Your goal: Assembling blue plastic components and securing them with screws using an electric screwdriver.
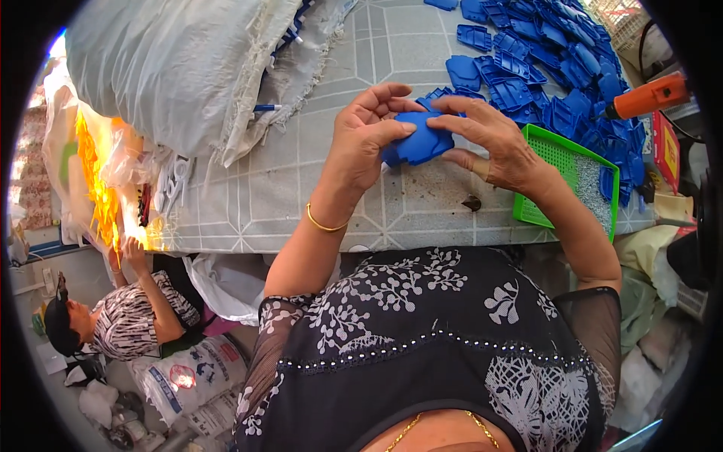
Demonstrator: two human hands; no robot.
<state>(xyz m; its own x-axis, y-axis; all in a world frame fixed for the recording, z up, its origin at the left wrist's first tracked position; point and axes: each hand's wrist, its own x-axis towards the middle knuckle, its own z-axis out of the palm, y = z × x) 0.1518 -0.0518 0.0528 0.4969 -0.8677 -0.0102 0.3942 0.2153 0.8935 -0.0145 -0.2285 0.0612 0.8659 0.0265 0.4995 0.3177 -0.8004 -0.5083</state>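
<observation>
Above the desk (301,188), both hands grip one blue plastic part (423,141), left hand (367,135) at nine o'clock, right hand (493,143) at three, its long axis running between them

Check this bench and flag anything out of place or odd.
Nothing stands out. Both the left hand and right hand hold a blue plastic part; more lie heaped beside a green tray.

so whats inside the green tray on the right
The green tray holds a layer of small greyish bits, too fine to identify, and a few blue plastic pieces at its far end. The right hand covers its near-left corner.
</observation>
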